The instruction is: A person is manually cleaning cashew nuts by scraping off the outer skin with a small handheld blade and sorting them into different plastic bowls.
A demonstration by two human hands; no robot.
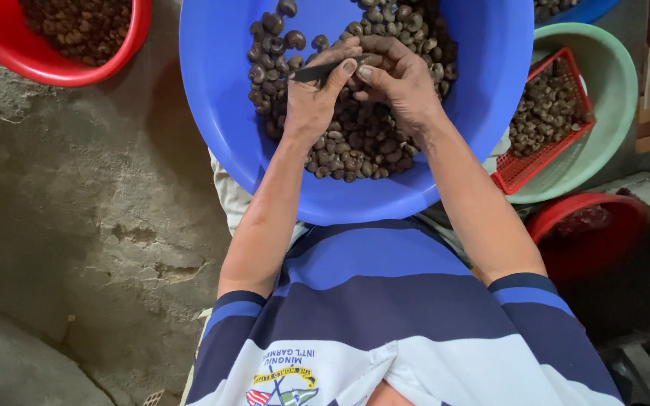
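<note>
Both hands meet over the blue basin (212, 113). The left hand (311, 101) pinches a small dark blade (323, 71); the right hand (400, 83) closes its fingers around one dark nut, hidden in the grip. A heap of nuts (362, 143) lies right beneath the hands, so much seemingly remains. Off to the right, a red basket (517, 177) holds more.

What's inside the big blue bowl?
The blue bowl holds a pile of dark nuts. The left hand and right hand cover some, hiding those underneath.
</note>
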